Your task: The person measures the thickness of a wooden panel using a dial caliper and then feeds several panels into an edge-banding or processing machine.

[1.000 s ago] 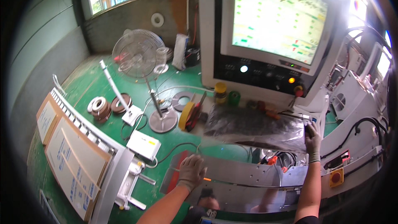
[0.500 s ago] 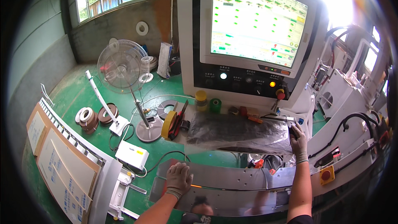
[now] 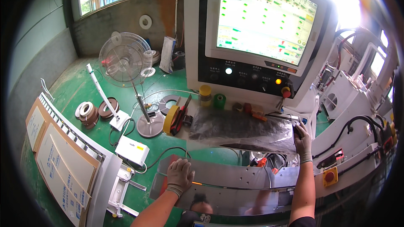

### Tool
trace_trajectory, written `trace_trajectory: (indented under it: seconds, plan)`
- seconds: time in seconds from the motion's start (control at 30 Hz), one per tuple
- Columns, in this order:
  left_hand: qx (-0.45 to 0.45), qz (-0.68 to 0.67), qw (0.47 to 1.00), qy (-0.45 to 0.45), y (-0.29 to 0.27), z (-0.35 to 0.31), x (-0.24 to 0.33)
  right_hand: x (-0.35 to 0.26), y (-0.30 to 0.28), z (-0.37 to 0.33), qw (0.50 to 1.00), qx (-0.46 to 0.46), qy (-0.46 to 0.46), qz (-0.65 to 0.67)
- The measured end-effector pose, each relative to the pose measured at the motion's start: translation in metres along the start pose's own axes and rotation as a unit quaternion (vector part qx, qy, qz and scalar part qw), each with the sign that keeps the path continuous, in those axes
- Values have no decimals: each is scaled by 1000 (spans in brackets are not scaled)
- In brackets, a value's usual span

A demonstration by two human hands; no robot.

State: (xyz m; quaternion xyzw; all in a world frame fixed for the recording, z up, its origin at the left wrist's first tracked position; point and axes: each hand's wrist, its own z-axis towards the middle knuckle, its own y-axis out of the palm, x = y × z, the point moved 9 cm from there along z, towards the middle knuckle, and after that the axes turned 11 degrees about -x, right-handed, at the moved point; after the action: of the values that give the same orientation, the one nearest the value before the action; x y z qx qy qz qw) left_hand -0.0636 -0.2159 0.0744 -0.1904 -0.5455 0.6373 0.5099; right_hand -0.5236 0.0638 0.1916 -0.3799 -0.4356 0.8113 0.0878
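My left hand (image 3: pixel 180 174), in a grey work glove, rests on the far part of a shiny metal worktable (image 3: pixel 227 179). Its fingers lie on the surface with the thumb apart, and it holds nothing. Farther right, my gloved right hand (image 3: pixel 302 143) is curled over what looks like a black computer mouse (image 3: pixel 297 131), mostly hidden under the fingers. That spot is the right end of a shelf whose dark panel is covered by clear plastic film (image 3: pixel 242 132). Above the shelf stands a control cabinet with a lit screen (image 3: pixel 265 19).
Yellow tape (image 3: pixel 171 120), a yellow-lidded jar (image 3: pixel 205 94) and a green roll (image 3: pixel 219 101) sit by the shelf. A standing fan (image 3: pixel 126 59), edging rolls (image 3: pixel 87 114) and a white box (image 3: pixel 131 150) are on the floor. Wrapped boards (image 3: pixel 61 166) lie left; a red stop button (image 3: pixel 329 177) is right.
The view has shifted slightly, so the screen sits higher and farther right. Both hands keep their places, the left on the worktable and the right at the shelf's end.
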Motion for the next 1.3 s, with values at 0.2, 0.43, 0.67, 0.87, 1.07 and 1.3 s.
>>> trace_trajectory:
  seconds: [0.2,0.43,0.67,0.87,1.07,1.3]
  plan:
    - [-13,-1,1000,-8,2,1,-2,-2,-3,0,1000,11,4,5]
    - [-8,-1,1000,-6,-1,2,-1,-17,-4,-3,1000,16,10,-25]
    - [-2,-4,1000,1,-2,3,1,-6,5,2,999,-18,36,-30]
    - [-19,2,1000,-7,1,3,-1,-7,4,2,999,-18,39,-30]
    - [-8,11,1000,-2,2,1,-1,-9,1,1,998,3,1,-58]
    - [-10,10,1000,-4,1,0,0,-5,2,1,998,6,19,-57]
